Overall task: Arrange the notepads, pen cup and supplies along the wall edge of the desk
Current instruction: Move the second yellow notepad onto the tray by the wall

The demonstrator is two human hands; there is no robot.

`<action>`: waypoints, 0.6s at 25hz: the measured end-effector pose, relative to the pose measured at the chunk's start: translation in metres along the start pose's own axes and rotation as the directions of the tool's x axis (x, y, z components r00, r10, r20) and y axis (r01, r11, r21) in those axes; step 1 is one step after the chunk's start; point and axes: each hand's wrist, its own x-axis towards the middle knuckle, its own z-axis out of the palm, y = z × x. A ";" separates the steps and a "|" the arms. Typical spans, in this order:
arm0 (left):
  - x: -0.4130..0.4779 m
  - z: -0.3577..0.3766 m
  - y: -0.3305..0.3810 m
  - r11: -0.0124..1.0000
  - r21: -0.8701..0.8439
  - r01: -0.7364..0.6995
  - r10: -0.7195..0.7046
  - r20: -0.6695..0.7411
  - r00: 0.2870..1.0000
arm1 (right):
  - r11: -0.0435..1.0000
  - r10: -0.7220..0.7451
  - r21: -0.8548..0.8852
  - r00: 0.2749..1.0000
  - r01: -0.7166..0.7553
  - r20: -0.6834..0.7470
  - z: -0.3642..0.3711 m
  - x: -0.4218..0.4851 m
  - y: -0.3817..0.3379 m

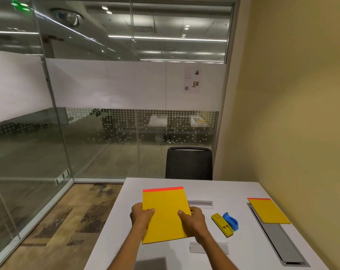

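Note:
A yellow notepad with a red top strip [166, 213] is held above the white desk [233, 193], slightly tilted. My left hand [140, 216] grips its left edge and my right hand [194, 221] grips its right edge, thumbs on top. A second yellow notepad [267, 210] lies flat near the beige wall on the right, overlapping a grey cable tray. A yellow stapler [221, 225] and a blue tape dispenser [231, 221] lie side by side between the two pads. No pen cup is in view.
A long grey cable tray lid [280, 242] runs along the wall side of the desk. Two small clear plastic stands [201, 203] [219, 248] sit on the desk. A black mesh chair [188, 162] stands at the far end. Glass walls enclose the left.

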 end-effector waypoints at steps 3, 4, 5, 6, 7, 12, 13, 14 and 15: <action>-0.004 0.002 0.003 1.000 0.008 -0.012 0.012 0.006 1.000 | 1.000 -0.004 0.005 1.000 0.004 -0.005 -0.007 -0.005 -0.002; -0.004 0.004 0.003 1.000 0.014 -0.016 0.015 0.011 1.000 | 1.000 -0.003 0.005 1.000 0.003 -0.012 -0.009 -0.006 -0.003; -0.005 0.006 0.003 1.000 0.019 -0.019 0.019 0.015 1.000 | 1.000 0.001 0.006 1.000 -0.001 -0.021 -0.011 -0.007 -0.002; -0.005 0.007 0.003 1.000 0.020 -0.022 0.022 0.019 1.000 | 1.000 0.005 0.005 1.000 -0.005 -0.031 -0.013 -0.008 -0.002; -0.006 0.010 0.003 1.000 0.020 -0.024 0.024 0.025 0.999 | 1.000 0.010 0.004 0.999 -0.010 -0.039 -0.015 -0.009 -0.002; -0.008 0.021 0.007 0.999 0.025 -0.038 0.037 0.053 0.998 | 0.999 0.032 0.015 0.997 -0.031 -0.071 -0.027 -0.015 -0.004; -0.009 0.025 0.007 0.999 0.032 -0.043 0.041 0.056 0.998 | 0.999 0.036 0.022 0.996 -0.034 -0.078 -0.031 -0.016 -0.002; -0.010 0.031 0.007 0.998 0.038 -0.047 0.045 0.058 0.997 | 0.999 0.039 0.025 0.996 -0.037 -0.084 -0.037 -0.018 -0.001; -0.012 0.038 0.008 0.998 0.040 -0.047 0.045 0.061 0.997 | 0.999 0.037 0.024 0.995 -0.035 -0.089 -0.044 -0.018 0.001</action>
